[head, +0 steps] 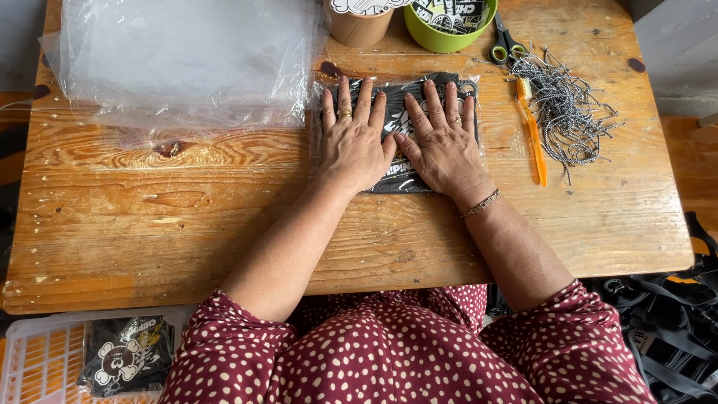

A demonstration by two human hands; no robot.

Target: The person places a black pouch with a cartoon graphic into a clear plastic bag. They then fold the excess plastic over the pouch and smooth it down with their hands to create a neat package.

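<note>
At the near left, a white slatted basket (34, 359) below the table edge holds a bagged black cloth with a skull print. On the wooden table (149, 217), the left hand (353, 142) and right hand (443, 146) lie flat, fingers spread, gripping nothing, pressing a folded black printed cloth (396, 123) in its clear bag, seemingly to flatten it. Farther back, a green bowl (441, 37) holds printed stickers beside a brown cup (359, 28), scissors (505, 45), and a stack of clear bags (179, 60).

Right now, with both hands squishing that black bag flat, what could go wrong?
Pressing hard, the left hand and right hand might split the clear wrapper of the bagged black garment. A sideways sweep of the right hand might snag the cord pile or knock the orange brush.
</note>
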